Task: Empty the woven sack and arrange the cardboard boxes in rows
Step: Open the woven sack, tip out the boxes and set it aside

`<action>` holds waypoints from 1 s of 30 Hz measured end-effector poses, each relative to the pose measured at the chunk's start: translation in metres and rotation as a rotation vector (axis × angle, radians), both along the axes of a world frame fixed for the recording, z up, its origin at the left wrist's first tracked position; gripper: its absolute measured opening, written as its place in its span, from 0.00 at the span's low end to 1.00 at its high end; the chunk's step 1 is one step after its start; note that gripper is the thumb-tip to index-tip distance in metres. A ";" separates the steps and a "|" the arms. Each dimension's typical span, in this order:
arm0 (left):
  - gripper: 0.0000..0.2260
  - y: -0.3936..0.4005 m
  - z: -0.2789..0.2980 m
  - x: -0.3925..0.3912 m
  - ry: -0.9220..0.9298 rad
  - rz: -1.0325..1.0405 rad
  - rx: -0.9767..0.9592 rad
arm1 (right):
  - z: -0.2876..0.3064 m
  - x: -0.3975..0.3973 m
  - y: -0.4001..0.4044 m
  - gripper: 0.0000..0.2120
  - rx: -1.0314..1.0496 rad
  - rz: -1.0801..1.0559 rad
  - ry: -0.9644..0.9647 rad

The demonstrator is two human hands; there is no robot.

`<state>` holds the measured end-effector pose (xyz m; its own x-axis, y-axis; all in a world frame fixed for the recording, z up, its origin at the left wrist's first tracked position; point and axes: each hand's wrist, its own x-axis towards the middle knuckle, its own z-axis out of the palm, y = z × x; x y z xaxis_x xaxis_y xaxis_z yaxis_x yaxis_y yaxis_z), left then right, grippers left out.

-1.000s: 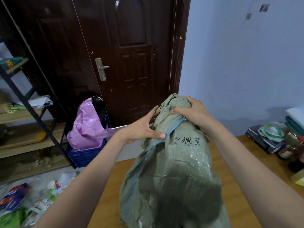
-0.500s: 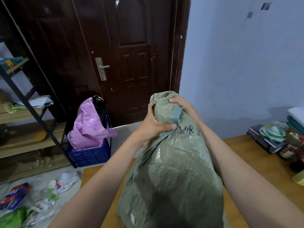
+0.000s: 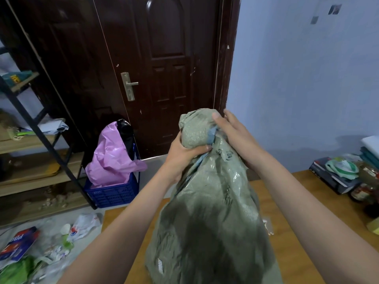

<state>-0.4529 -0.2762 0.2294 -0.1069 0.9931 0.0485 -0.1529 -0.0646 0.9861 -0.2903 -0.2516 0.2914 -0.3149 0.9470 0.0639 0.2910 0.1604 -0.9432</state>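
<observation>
Head view: green woven sack [image 3: 207, 212] standing bulky and upright on the wooden tabletop [image 3: 295, 253], near its far edge, gathered neck uppermost, black handwriting on the upper side. Left hand [image 3: 182, 154] curled round the bunched neck from the left, thumb across the front. Right hand [image 3: 231, 132] laid on the neck from the right, fingers fairly straight, thumb on top; pinching or merely pressing, cannot tell. Cardboard boxes hidden. At the tabletop's far right corner, a dark book [image 3: 332, 177] under a green-and-white bag, jars beside it. Beyond the far edge, a dark wooden door [image 3: 164, 68], a blue crate [image 3: 112, 193] holding a pink plastic bag [image 3: 112, 160], shelving at left, scattered wrappers [image 3: 41, 249] on the floor.
</observation>
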 end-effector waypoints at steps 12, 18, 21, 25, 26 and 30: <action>0.21 -0.004 0.001 -0.003 0.097 -0.056 -0.045 | -0.025 0.005 -0.002 0.41 0.091 -0.005 -0.037; 0.33 -0.001 -0.004 -0.011 0.156 -0.225 -0.084 | -0.024 0.005 0.000 0.33 0.136 -0.087 -0.056; 0.36 -0.002 -0.005 -0.019 0.220 -0.267 -0.085 | -0.021 0.007 0.002 0.29 0.148 -0.106 -0.069; 0.43 -0.004 -0.004 -0.028 0.240 -0.319 -0.007 | -0.008 0.010 0.003 0.26 0.156 -0.121 -0.025; 0.44 -0.005 -0.002 -0.027 0.267 -0.364 0.013 | -0.003 0.009 0.002 0.25 0.162 -0.124 -0.014; 0.47 -0.007 0.015 -0.013 0.258 -0.381 0.118 | 0.017 0.004 -0.002 0.22 0.191 -0.128 0.075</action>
<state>-0.4660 -0.2827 0.2445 0.2939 0.9455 0.1401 0.0612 -0.1648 0.9844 -0.2865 -0.2534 0.3082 -0.1808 0.9473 0.2644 0.2507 0.3044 -0.9190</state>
